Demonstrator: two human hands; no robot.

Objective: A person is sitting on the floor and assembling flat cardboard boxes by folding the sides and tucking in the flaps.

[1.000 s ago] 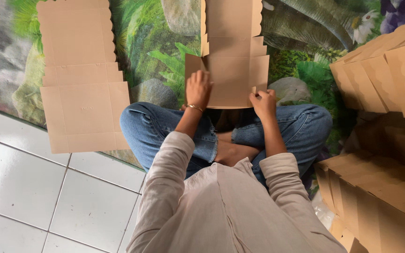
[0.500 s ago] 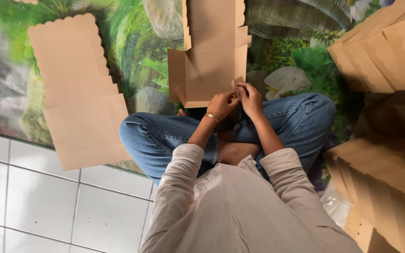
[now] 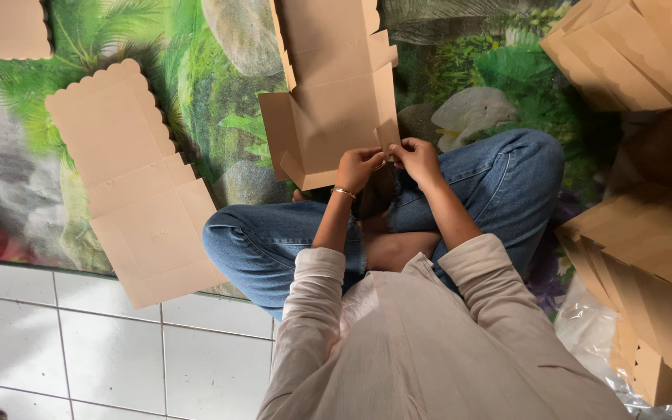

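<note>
Head view: both hands [image 3: 389,162] now together at cardboard blank [image 3: 336,101].

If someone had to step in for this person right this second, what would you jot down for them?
Left hand: gripping the near edge of the flat brown cardboard box blank, thumb on top.
Right hand: pinching the same edge at its right corner flap.
The blank lies over the person's crossed legs; its left side flap is folded up, the rest is flat.
A second flat scallop-edged brown blank lies on the leaf-print floor mat to the left.
Stacks of brown cardboard pieces sit to the right.
Left: the held blank is not yet box-shaped.
</note>
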